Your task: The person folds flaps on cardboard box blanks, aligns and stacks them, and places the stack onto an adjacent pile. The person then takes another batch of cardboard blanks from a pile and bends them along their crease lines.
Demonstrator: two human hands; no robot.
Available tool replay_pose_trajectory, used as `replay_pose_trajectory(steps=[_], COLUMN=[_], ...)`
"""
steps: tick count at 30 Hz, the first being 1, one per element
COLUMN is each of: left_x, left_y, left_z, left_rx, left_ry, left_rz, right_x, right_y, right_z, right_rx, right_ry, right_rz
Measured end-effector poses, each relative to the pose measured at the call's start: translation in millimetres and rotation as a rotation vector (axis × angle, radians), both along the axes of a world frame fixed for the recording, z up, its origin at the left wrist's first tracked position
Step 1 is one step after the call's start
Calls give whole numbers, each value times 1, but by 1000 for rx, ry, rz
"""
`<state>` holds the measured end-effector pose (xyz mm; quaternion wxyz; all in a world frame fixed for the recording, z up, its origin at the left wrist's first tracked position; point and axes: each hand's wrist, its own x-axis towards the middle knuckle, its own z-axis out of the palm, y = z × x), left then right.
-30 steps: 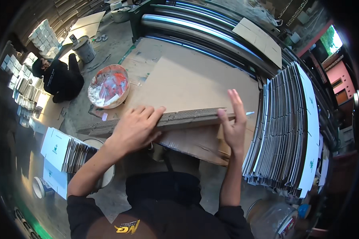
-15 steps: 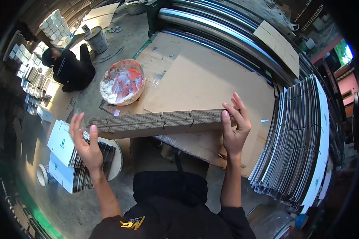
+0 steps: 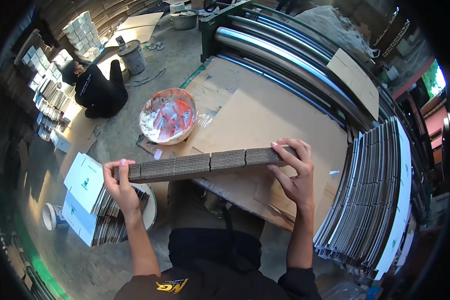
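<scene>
A stack of flat corrugated cardboard sheets [image 3: 185, 166] is held up before me, its brown fluted edges facing me and lined up, with slits cut into them. My left hand [image 3: 121, 190] closes round its left end, thumb on the near edge. At the right end my right hand [image 3: 296, 172] grips it, fingers bent over the top and thumb lower down. Below the stack is the table covered with brown cardboard [image 3: 265, 120].
A bowl [image 3: 169, 116] smeared with white and red stands on the table's left. Behind is a roller machine [image 3: 280, 55]. Stacked cardboard blanks stand at right [image 3: 367, 195] and lower left [image 3: 85, 182]. A person in black [image 3: 100, 90] sits on the floor, far left.
My left hand, spread open before, has closed on the stack's left end. My right fingers have bent down onto it. The sheets, staggered in two layers earlier, now sit flush.
</scene>
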<state>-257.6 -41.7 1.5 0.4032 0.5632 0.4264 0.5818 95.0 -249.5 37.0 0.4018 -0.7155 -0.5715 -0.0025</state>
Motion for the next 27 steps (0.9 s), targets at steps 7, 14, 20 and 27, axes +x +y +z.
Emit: replay_pose_trajectory(steps=[7, 14, 20, 27], left_x=[20, -3, 80, 143], left_y=[15, 19, -35, -29], left_z=[-8, 27, 101, 59], left_rx=[-44, 75, 412, 589], left_ry=[-142, 392, 436, 843], left_rz=[-11, -64, -684, -740], right_x=[12, 23, 33, 35], right_y=[20, 28, 29, 36], right_z=[-7, -26, -24, -18], right_rx=[86, 193, 176, 154], right_ry=[-6, 33, 4, 27], right_rz=[22, 33, 104, 129])
